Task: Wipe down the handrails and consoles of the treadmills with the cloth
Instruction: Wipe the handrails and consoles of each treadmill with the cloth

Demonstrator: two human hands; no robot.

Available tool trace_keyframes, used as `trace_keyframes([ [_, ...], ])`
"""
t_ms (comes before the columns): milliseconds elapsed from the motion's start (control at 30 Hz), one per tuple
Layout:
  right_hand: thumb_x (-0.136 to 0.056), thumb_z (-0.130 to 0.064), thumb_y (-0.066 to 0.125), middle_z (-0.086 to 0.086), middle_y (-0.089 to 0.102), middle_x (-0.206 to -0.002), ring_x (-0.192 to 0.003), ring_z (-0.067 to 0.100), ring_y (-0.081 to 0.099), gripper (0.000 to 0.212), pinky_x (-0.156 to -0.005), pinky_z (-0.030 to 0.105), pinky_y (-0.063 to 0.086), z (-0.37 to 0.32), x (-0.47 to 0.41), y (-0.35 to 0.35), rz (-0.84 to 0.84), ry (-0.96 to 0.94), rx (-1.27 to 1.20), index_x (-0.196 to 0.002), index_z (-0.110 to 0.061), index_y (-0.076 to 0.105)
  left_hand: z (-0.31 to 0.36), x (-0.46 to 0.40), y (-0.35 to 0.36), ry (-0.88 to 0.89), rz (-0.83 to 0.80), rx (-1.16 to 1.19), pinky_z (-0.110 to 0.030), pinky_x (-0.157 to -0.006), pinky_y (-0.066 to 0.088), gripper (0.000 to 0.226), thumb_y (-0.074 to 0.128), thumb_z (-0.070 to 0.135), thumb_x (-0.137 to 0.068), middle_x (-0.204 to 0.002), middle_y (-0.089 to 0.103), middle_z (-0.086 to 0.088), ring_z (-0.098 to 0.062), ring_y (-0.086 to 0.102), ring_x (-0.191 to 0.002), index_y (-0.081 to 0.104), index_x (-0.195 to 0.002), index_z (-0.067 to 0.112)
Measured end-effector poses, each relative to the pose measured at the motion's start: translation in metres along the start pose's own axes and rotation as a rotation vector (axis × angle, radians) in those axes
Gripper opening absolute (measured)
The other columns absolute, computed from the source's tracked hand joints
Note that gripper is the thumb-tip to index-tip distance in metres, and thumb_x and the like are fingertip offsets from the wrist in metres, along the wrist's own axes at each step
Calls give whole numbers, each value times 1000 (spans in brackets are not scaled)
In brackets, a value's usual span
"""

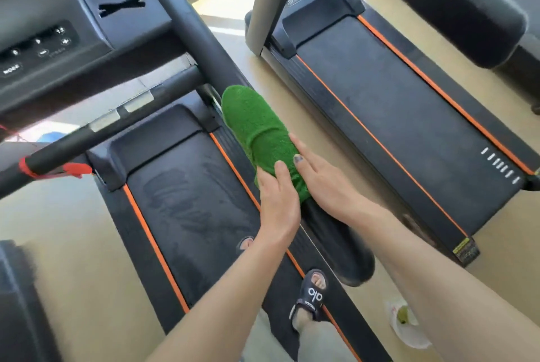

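Cloth (257,130), green and wrapped over the right handrail (187,25), stretches up and away from both hands along the rail's long axis toward the console (43,49). Left hand (279,201) and right hand (324,183) lie nearly flat with fingers extended, pressing the cloth's near end from either side rather than gripping it. Bare rail beyond the cloth looks like the next stretch to wipe.

Green cloth (263,133), black handrail (187,19), orange-edged black belt (187,201), tan floor (67,230).
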State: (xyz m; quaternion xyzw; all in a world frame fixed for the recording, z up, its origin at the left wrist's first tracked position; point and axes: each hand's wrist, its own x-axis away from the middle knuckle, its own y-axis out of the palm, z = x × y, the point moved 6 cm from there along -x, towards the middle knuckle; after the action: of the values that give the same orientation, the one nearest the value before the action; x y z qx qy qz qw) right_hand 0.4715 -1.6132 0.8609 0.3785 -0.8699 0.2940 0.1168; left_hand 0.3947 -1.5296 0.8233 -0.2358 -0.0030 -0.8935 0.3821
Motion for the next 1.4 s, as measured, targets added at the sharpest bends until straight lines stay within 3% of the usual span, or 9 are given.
trace_keyframes([
  [200,-108,-29,41,-24,41,-151,-137,-8,37,48,-114,17,28,51,94,-10,30,1,-35,-145,-59,34,-40,98,30,-19,-56,70,-28,-115,33,55,38,46,-96,-144,51,6,-3,46,-133,39,-144,20],
  [300,-109,-27,39,-17,41,-153,-133,-9,35,48,-105,9,24,45,82,-10,-9,-11,-10,-152,-47,32,-32,89,30,-66,4,113,-13,-98,37,18,38,24,-106,-119,58,13,12,54,-111,45,-124,23],
  [500,-110,-24,34,-10,32,-161,-144,0,27,49,-88,-12,16,21,41,-5,-80,-85,-75,-159,-29,26,-13,54,25,-143,63,222,-32,-111,41,44,34,34,-109,-131,52,3,-14,53,-125,39,-146,11],
  [633,-109,-31,36,-13,36,-159,-141,-1,33,49,-94,1,21,41,64,-6,-41,-114,-78,-157,-39,27,-39,77,32,-118,72,216,-40,-118,35,49,33,40,-108,-148,50,-1,-16,48,-136,36,-151,17],
  [833,-107,-33,37,-16,44,-151,-138,-4,38,46,-116,24,29,101,132,0,136,-146,-83,-152,-43,37,-72,158,58,-56,61,181,-21,-111,30,48,33,34,-108,-152,44,2,-5,43,-134,33,-153,18],
  [1000,-102,-40,31,-12,43,-151,-138,-2,38,46,-116,25,30,121,166,9,233,-72,-162,-145,-54,30,-82,188,66,-64,13,162,-35,-120,30,77,33,60,-88,-152,44,2,-9,42,-140,32,-153,19],
  [1133,-103,-42,32,-11,46,-151,-137,0,40,44,-118,29,29,116,162,10,258,-14,-222,-146,-51,36,-85,161,61,-277,-21,356,-29,-106,40,52,31,50,-106,-137,55,5,-12,54,-125,41,-147,20],
  [1233,-92,-63,28,-15,53,-146,-137,4,46,60,-118,39,33,106,137,0,195,32,-186,-147,-44,44,-89,143,56,-352,-39,384,-34,-108,43,69,34,69,-96,-140,55,7,-13,56,-122,41,-147,22],
  [1400,-103,-58,32,-7,50,-151,-140,19,44,49,-105,29,30,74,96,-9,44,39,-13,-152,-49,33,-96,97,39,-419,-71,528,-51,-105,49,88,27,88,-81,-134,66,-4,-26,63,-122,59,-138,30],
])
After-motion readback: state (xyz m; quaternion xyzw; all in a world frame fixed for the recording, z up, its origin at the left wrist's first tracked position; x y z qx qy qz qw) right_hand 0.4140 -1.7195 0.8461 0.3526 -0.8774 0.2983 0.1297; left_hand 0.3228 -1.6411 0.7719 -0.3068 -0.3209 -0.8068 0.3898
